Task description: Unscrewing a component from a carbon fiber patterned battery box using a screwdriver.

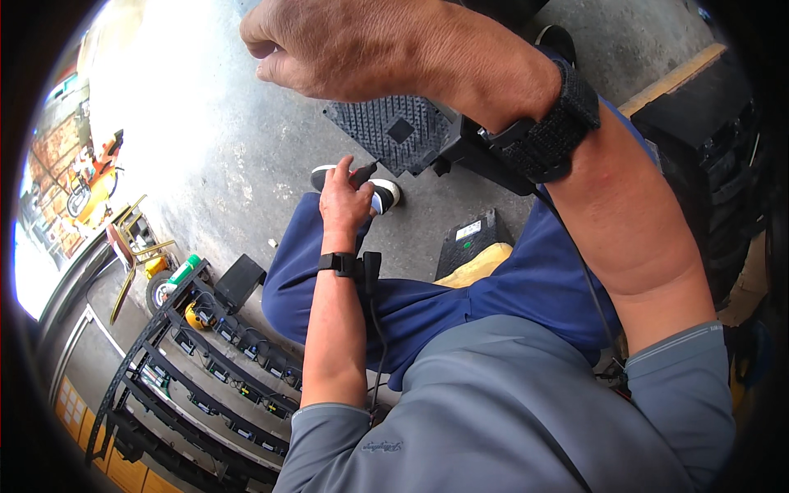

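Observation:
My right hand (pixel 329 45) is raised at the top, its fingers curled closed. Whatever is inside that grip, if anything, is hidden. Lower and in the middle, my left hand (pixel 343 200) closes around a small tool with a dark handle (pixel 362 174); its exact kind is too small to tell. Just right of the tool lies a black ribbed plastic panel (pixel 374 135) with a dark square in its middle. My right forearm passes over part of that panel. Each wrist wears a black strap, and a black cable runs down from each strap device.
A black flat part (pixel 464 242) with a white label lies on the concrete floor by a yellow pad (pixel 478 267). At lower left stands a black metal rack (pixel 152 349) carrying several small devices, near a chair (pixel 127 251). Black bulky items (pixel 690 131) line the right side.

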The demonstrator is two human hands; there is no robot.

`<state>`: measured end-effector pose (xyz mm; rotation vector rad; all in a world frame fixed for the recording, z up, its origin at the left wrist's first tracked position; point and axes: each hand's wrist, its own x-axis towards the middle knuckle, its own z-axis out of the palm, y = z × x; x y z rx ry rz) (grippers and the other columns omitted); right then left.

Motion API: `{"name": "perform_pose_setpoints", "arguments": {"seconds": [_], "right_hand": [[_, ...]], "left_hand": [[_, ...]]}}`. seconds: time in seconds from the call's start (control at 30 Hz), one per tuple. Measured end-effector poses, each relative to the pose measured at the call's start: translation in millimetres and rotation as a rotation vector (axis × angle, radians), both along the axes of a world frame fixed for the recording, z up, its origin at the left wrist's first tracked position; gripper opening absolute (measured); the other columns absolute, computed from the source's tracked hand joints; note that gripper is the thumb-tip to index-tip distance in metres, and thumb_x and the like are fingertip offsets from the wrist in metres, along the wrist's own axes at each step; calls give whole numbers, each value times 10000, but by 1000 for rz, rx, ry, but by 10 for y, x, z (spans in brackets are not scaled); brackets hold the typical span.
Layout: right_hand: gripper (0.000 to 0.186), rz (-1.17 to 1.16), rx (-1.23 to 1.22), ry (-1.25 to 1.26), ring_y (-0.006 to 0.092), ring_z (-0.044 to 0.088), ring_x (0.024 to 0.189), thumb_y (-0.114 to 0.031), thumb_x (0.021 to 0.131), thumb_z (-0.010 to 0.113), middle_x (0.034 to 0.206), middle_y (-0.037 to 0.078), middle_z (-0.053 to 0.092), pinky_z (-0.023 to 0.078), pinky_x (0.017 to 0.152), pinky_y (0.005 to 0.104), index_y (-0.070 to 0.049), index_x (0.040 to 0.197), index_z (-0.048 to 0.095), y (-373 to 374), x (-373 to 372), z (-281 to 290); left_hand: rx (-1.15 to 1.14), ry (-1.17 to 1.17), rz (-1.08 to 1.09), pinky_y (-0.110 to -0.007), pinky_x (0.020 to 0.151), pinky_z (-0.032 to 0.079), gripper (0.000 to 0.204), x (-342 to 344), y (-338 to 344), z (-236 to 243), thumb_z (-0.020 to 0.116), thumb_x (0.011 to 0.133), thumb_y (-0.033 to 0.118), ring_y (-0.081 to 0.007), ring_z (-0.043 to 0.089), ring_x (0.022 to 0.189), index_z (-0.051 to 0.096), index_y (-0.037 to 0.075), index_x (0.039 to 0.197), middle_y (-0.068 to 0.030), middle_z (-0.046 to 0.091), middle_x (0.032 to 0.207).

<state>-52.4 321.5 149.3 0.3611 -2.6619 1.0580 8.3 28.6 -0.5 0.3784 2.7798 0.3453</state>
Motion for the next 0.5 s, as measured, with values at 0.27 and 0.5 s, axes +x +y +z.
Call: {"name": "perform_pose_setpoints", "arguments": {"seconds": [0.27, 0.5], "right_hand": [[257, 20, 28, -59, 333, 743, 858, -205, 911, 586, 871, 215, 732, 606, 745, 412, 6, 891, 732, -22, -56, 10], [241, 19, -13, -79, 337, 742, 874, -180, 900, 579, 894, 216, 734, 603, 764, 411, 5, 910, 733, -6, -52, 25]], "left_hand": [[-53, -98, 37, -428, 883, 539, 449, -61, 56, 113, 664, 910, 413, -368, 708, 978, 715, 64, 1189, -205, 745, 1019], [-119, -337, 179, -444, 925, 528, 537, -166, 13, 50, 677, 884, 442, -374, 679, 1039, 667, 100, 1298, -190, 711, 1041]]}}
